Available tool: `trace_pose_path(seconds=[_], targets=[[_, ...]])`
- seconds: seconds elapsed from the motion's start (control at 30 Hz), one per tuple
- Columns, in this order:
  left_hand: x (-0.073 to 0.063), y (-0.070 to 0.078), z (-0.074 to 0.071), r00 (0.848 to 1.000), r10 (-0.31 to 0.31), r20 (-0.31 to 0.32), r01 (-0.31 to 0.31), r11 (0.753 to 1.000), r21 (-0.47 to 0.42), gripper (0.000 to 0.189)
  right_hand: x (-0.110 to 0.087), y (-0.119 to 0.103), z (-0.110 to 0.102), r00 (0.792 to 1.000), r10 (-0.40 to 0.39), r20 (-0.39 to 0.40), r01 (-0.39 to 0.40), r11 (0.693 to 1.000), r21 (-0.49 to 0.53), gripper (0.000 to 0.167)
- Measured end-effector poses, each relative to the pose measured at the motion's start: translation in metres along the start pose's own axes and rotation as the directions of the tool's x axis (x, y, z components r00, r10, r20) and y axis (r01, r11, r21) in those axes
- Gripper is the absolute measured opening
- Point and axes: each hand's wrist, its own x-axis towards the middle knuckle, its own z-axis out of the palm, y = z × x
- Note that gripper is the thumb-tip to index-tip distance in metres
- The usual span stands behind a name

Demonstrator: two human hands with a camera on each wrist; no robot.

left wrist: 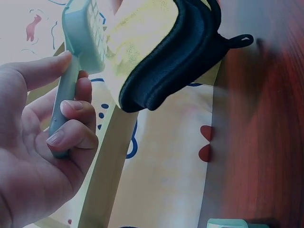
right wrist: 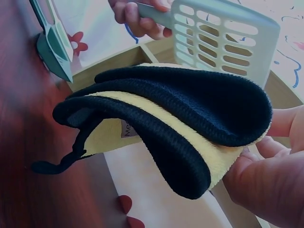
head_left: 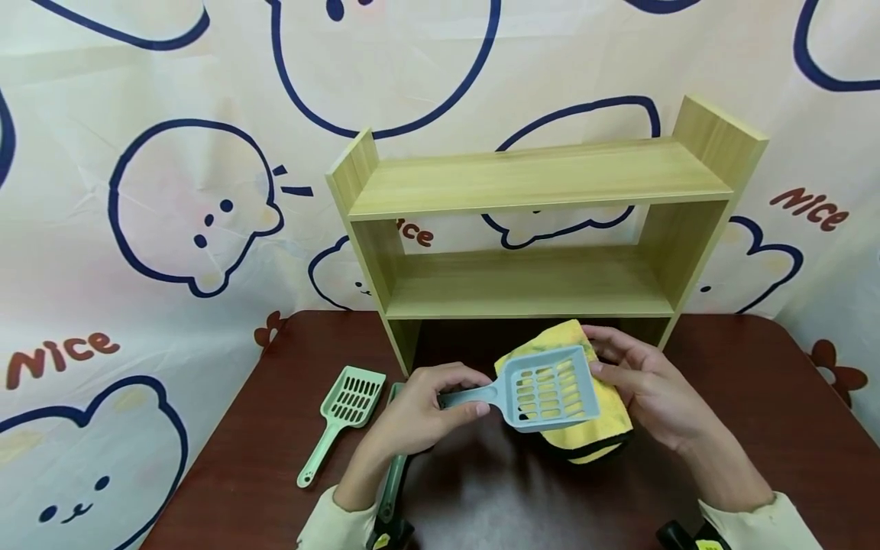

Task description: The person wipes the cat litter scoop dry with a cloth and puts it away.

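Observation:
My left hand grips the handle of a pale blue slotted litter scoop, its fingers curled round the handle in the left wrist view. A folded yellow cloth with dark trim sits behind the scoop's head, and my right hand holds it from the right side. In the right wrist view the cloth shows several dark-edged folds and a small hanging loop. The scoop's head stands close against the cloth there.
A light green litter scoop lies on the dark brown table at left. Beside it a darker green scoop is partly hidden under my left arm. A two-tier wooden shelf stands behind, before a patterned cloth backdrop.

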Motion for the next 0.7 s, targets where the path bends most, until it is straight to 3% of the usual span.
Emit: trace_pose_path(seconds=[0.37, 0.7], targets=[[0.0051, -0.0004, 0.0053, 0.998, 0.059, 0.0, -0.059, 0.998, -0.033, 0.02, 0.0028, 0.0075, 0.0054, 1.0, 0.009, 0.029, -0.008, 1.0, -0.015, 0.051], [0.0007, 0.0005, 0.0033, 0.999, 0.038, 0.003, -0.038, 0.999, -0.028, 0.02, 0.0003, 0.0054, 0.0041, 1.0, -0.005, 0.02, 0.006, 0.999, -0.04, 0.047]])
